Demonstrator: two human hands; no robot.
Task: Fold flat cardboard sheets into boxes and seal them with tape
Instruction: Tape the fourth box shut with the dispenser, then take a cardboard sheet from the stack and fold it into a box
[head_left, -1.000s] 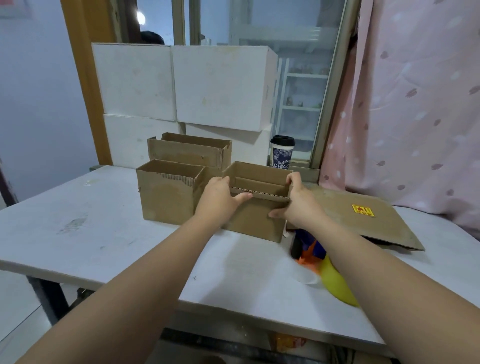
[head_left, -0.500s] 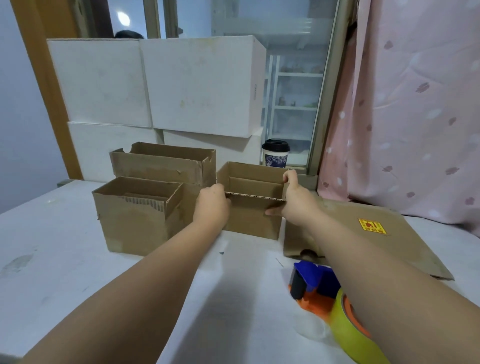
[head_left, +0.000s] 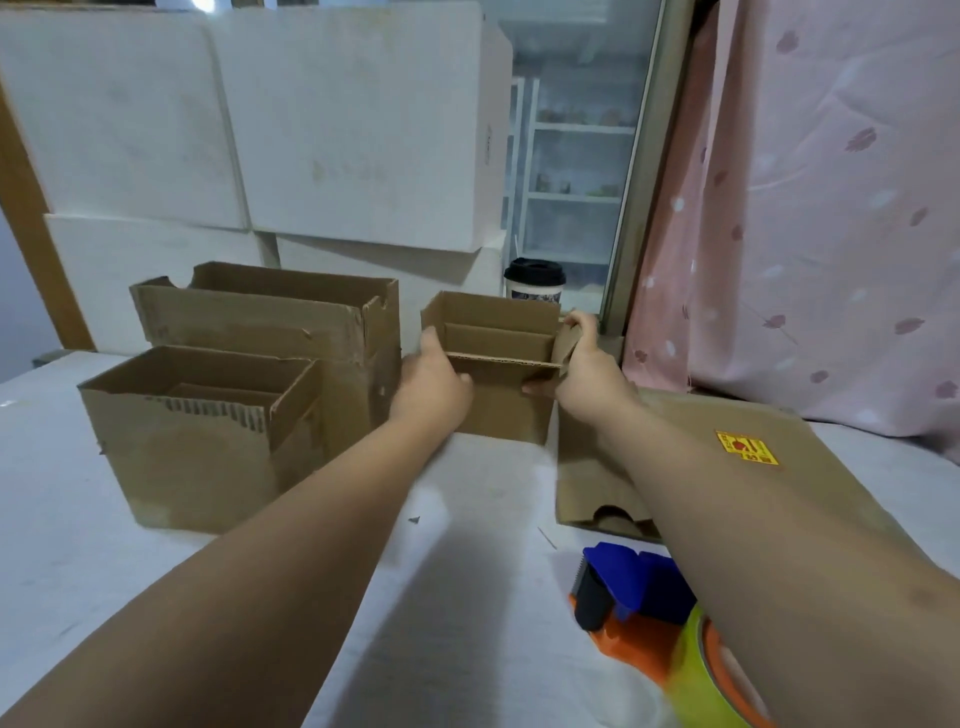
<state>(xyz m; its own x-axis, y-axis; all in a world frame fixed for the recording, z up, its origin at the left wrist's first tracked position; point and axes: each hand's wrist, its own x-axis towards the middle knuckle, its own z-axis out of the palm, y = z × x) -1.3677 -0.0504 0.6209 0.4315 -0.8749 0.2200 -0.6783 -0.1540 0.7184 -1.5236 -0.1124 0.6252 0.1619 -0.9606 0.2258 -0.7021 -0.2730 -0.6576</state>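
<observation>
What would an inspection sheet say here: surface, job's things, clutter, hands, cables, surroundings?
Surface: white table, scuffed.
Job's things: small open box between the hands; front box and taller box left of it, both open; flat cardboard at right; tape dispenser nearest the viewer.
Clutter: lidded cup behind the small open box.
Hands: left hand and right hand grip the small open box's sides.
Cables: nothing seen.
Surroundings: stacked white boxes, pink curtain.

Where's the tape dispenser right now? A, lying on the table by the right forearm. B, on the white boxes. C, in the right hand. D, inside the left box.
A: the tape dispenser lies on the table, while the left hand and right hand both grip the small box.
</observation>
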